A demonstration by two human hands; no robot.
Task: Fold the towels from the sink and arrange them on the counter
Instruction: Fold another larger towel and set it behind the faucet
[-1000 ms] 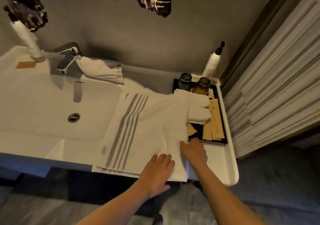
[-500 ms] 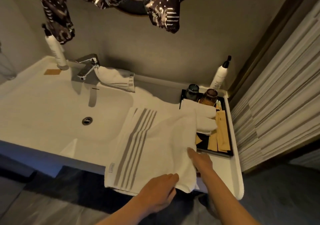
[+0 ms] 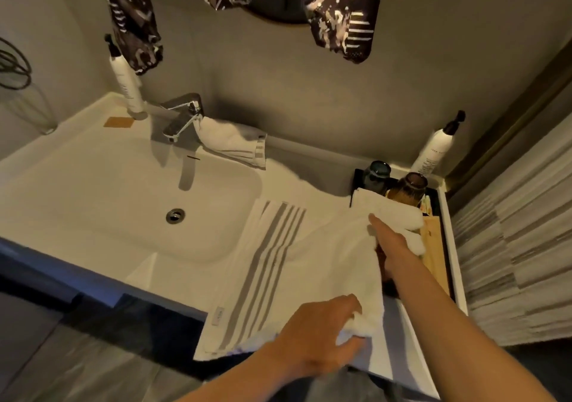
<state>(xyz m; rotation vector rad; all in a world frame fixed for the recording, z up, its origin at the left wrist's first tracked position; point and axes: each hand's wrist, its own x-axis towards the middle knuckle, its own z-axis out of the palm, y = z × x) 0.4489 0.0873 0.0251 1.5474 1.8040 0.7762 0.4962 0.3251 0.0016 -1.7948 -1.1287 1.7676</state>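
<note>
A white towel with grey stripes (image 3: 297,265) lies spread on the counter (image 3: 414,349), right of the sink basin (image 3: 102,203). Its far right part drapes over a black tray (image 3: 442,216). My left hand (image 3: 315,336) grips the towel's near right corner, bunching the cloth in curled fingers. My right hand (image 3: 388,240) reaches along the towel's right edge towards the tray, with a straight finger touching the cloth. A second small white towel (image 3: 235,144) sits rolled beside the faucet (image 3: 182,117).
The tray holds a dark cup (image 3: 376,174), a brown cup (image 3: 410,186) and tan packets (image 3: 435,256). Pump bottles stand at the back left (image 3: 127,89) and back right (image 3: 433,151). A curtain (image 3: 520,247) hangs right; patterned cloth (image 3: 340,21) hangs above.
My right hand slid away from me along the towel's right edge up to the tray. My left hand went from lying flat on the towel to gripping its near corner.
</note>
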